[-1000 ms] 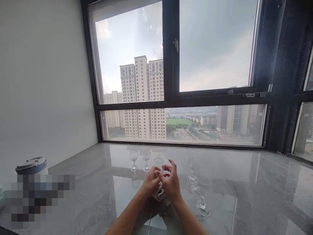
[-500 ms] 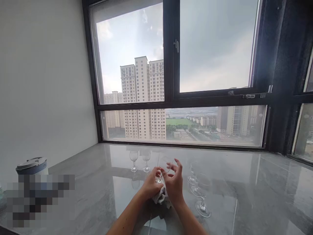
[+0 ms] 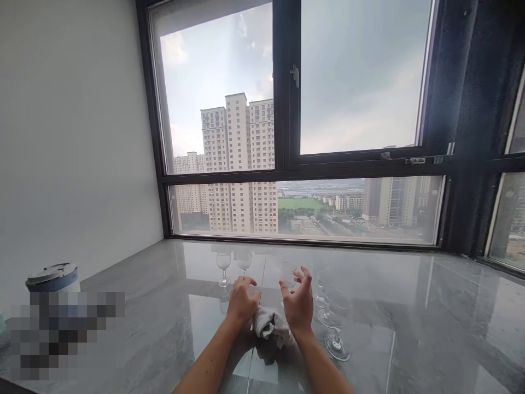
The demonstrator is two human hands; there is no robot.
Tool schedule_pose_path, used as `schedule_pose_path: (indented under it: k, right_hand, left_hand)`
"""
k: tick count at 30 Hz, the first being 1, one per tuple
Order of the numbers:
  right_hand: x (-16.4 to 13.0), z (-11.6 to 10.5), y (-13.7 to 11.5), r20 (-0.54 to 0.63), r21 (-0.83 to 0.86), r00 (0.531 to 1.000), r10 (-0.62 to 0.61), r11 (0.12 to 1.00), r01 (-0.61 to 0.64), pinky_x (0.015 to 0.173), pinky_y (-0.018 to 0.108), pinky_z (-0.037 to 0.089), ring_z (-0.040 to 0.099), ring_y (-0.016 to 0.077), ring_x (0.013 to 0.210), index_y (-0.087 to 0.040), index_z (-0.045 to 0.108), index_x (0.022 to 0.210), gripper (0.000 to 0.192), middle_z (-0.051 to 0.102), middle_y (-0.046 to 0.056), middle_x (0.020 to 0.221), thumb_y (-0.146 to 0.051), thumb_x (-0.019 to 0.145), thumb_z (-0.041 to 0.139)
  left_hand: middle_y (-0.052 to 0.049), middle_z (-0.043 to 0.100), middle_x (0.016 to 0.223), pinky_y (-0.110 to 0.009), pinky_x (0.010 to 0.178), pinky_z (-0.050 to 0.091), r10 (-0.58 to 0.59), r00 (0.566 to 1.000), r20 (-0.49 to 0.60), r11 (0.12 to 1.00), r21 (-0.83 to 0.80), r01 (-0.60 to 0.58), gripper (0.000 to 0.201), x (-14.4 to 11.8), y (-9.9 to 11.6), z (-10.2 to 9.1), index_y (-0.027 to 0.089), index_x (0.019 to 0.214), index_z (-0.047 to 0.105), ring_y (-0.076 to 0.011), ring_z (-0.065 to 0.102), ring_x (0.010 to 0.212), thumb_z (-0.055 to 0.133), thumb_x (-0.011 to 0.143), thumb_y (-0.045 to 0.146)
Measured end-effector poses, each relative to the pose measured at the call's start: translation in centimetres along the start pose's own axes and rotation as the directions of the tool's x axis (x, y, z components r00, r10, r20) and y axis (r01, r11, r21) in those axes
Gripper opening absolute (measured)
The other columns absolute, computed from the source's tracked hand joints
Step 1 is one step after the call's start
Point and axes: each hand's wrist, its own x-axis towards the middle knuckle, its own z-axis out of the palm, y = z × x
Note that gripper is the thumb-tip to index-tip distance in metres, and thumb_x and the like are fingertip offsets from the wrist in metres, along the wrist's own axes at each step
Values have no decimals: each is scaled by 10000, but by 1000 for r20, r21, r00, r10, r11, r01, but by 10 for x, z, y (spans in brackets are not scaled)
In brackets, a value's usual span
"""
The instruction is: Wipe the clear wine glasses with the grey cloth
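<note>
My right hand [image 3: 299, 301] is closed on a clear stemmed glass [image 3: 289, 267], with the thumb on one side and fingers on the other. My left hand [image 3: 243, 298] is apart from that glass, its fingers bent and parted from the thumb, and nothing shows in it. A crumpled grey-white cloth [image 3: 271, 327] lies on the grey counter between my wrists, close beside my left hand. Beyond the left hand stand two stemmed glasses, one [image 3: 223, 262] fully seen and the other [image 3: 245, 260] with its foot hidden behind my fingers.
Several more stemmed glasses stand in a row right of my right hand, the nearest [image 3: 338, 347] closest to me. A lidded cup [image 3: 53, 278] is at far left by a blurred patch. A dark-framed window [image 3: 287, 176] closes off the glossy counter [image 3: 156, 323] at the back.
My left hand has let go of the glass and moved left, off the cloth. My right hand has shifted slightly right with the glass, which now looks more upright.
</note>
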Motion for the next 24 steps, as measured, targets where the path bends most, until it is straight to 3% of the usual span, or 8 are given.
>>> schedule_pose_path:
  k: [3,7,10,16,24]
  right_hand:
    - [2,-1,3,16,-2,1000,-7,1000,7,765,371,507,591,298,1087,-233,351,1404,651,613,127,1227,-428,837,605]
    - [3,-1,4,23,43,1000,-4,999,3,773,383,514,593,297,1066,-216,354,1395,655,598,145,1230,-465,840,597]
    - [4,0,6,40,84,999,32,996,-35,763,381,521,594,301,1068,-200,338,1398,690,592,156,1217,-500,834,597]
    - [2,1,7,37,13,995,95,995,-96,812,405,484,619,302,970,-214,355,1375,689,633,109,1110,-536,818,603]
    - [3,12,17,116,113,956,268,953,-281,863,420,477,652,331,1004,-171,334,1387,781,672,134,1073,-587,778,593]
  left_hand:
    - [-121,576,1251,-401,1076,362,-69,994,-88,986,148,81,305,1,-1,-1,193,1046,693,-294,489,1232,560,775,232]
    - [-131,492,1430,-441,1124,322,-87,995,-50,966,242,97,387,1,-4,2,221,1175,701,-324,408,1345,581,815,298]
    - [-132,455,1495,-458,1132,317,-77,997,-10,962,262,77,428,1,-5,3,229,1252,674,-334,380,1379,563,857,350]
    - [-141,428,1539,-437,1167,272,-104,993,58,957,279,84,494,4,-8,5,201,1328,636,-341,356,1421,535,882,388]
    - [-170,427,1548,-428,1181,268,-125,982,139,967,239,89,575,8,-16,8,165,1378,601,-317,384,1426,530,867,421]
